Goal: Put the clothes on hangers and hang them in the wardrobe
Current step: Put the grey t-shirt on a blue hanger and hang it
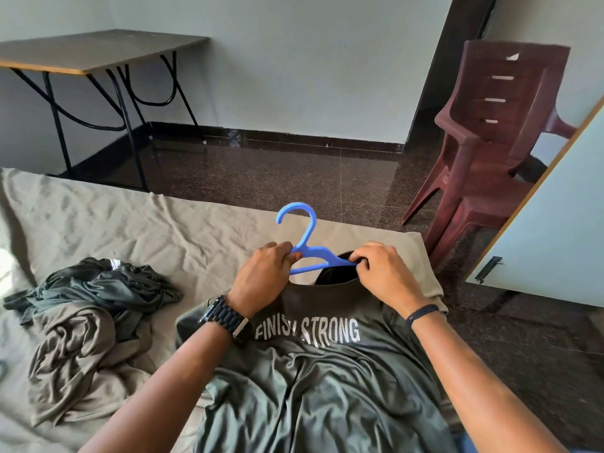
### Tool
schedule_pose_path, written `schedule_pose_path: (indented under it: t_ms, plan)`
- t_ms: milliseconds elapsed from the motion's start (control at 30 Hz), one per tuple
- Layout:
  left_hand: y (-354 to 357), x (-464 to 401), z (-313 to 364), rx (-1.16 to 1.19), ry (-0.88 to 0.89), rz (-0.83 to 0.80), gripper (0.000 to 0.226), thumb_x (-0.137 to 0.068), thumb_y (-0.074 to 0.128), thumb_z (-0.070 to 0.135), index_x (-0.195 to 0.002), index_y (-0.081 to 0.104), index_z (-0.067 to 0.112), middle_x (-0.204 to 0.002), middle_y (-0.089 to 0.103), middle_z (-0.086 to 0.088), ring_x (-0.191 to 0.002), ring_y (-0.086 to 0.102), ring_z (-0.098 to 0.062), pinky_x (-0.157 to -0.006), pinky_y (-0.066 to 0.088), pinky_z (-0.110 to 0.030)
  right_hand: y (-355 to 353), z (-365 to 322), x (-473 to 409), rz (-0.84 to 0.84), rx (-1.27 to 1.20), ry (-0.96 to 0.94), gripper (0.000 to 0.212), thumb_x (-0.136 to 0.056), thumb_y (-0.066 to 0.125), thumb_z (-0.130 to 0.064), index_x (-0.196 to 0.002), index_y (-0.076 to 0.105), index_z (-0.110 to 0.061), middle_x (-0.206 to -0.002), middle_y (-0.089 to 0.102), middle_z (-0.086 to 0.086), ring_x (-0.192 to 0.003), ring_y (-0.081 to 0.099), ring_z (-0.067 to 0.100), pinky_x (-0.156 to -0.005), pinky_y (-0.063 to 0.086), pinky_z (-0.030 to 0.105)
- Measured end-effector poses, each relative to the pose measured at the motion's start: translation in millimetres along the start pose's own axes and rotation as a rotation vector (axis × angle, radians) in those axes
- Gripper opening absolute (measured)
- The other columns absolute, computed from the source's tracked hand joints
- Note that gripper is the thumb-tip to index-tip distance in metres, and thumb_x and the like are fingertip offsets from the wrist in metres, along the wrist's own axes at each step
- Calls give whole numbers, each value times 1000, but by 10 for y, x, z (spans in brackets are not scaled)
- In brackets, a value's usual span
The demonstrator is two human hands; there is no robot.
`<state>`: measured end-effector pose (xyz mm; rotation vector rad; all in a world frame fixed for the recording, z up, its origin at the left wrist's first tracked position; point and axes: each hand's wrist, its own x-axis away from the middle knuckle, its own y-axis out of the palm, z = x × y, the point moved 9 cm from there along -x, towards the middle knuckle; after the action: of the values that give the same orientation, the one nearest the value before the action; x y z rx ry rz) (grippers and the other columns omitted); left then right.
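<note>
A dark green T-shirt (320, 380) printed "FINISH STRONG" lies flat on the bed in front of me, neck pointing away. A blue plastic hanger (305, 243) sits at the neck opening, its hook up and its right arm inside the collar. My left hand (261, 276) pinches the hanger's left shoulder just outside the collar. My right hand (380, 269) grips the collar edge over the hanger's right arm. The hanger's ends are hidden by the hands and the cloth.
A crumpled pile of grey-green clothes (88, 322) lies on the beige bedsheet (130, 223) to my left. A maroon plastic chair (490, 142) stands at the right, beside an open pale wardrobe door (552, 230). A folding table (98, 53) stands at the far left.
</note>
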<state>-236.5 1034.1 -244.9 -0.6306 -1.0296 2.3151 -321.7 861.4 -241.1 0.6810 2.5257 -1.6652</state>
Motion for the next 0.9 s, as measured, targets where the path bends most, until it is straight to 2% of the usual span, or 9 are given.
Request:
schedule_pose_path:
  t_ms: [100, 200, 333, 433, 500, 633, 733, 800, 900]
  plan:
    - [-120, -100, 90, 13, 3, 24, 35, -98, 46, 29, -65, 35, 23, -65, 45, 0, -62, 44, -20, -58, 34, -36, -209, -194, 88, 36, -65, -61, 20, -86, 55, -7, -100, 68, -15, -88, 68, -2, -80, 61, 17, -73, 47, 31]
    - [-283, -197, 265, 29, 70, 33, 33, -98, 49, 27, -67, 40, 16, -64, 45, 0, -62, 42, -17, -57, 30, -31, -415, -263, 128, -54, -145, -72, 18, -93, 56, -20, -109, 61, -26, -75, 69, -5, -68, 61, 12, -67, 49, 30]
    - [-621, -302, 690, 31, 238, 73, 36, -97, 51, 24, -64, 38, 24, -64, 42, 5, -61, 40, -9, -58, 30, -23, -1003, -163, -19, -21, -379, 11, 18, -97, 49, -10, -103, 66, -16, -73, 70, 2, -62, 67, 12, -58, 54, 20]
    - [-918, -405, 1023, 61, 338, 131, 29, -97, 51, 23, -69, 47, 16, -67, 43, 4, -62, 40, -9, -59, 31, -21, -1593, -203, -188, 107, -255, -59, 12, -91, 61, -13, -94, 68, -22, -78, 69, -7, -70, 64, 9, -65, 46, 8]
    - [-1119, -472, 1264, 68, 397, 165, 27, -97, 51, 24, -71, 50, 18, -68, 43, 3, -63, 41, -9, -60, 32, -20, -1898, -311, -289, 85, -169, -105, 13, -87, 68, -24, -100, 70, -22, -86, 67, -11, -79, 63, 5, -71, 43, 5]
    - [-1532, -563, 1785, 61, 512, 249, 29, -98, 50, 24, -77, 54, 3, -69, 46, -5, -62, 39, -12, -59, 31, -20, -2233, -587, -461, -125, -26, -152, 32, -85, 68, -41, -112, 66, -26, -101, 67, -8, -92, 63, 7, -86, 46, 19]
    - [-1821, -639, 2095, 69, 546, 300, 29, -97, 53, 26, -80, 58, 3, -70, 49, -9, -62, 38, -14, -59, 30, -20, -2537, -786, -537, -103, 23, -226, 16, -88, 65, -37, -93, 71, -23, -84, 66, -4, -76, 55, 8, -77, 43, 23]
    - [-2056, -657, 2356, 112, 564, 310, 27, -96, 54, 30, -79, 59, 9, -67, 48, -4, -57, 38, -9, -57, 34, -21, -2907, -909, -511, -13, 4, -263, 11, -89, 65, -31, -85, 71, -23, -69, 60, -11, -65, 48, 2, -66, 37, 14]
    - [-2265, -804, 2424, 217, 532, 275, 18, -92, 57, 39, -84, 57, 23, -73, 57, 5, -54, 55, -7, -61, 47, -27, -3276, -958, -508, 82, -11, -262, 10, -89, 65, -26, -86, 73, -21, -58, 56, -19, -59, 49, -4, -62, 37, 7]
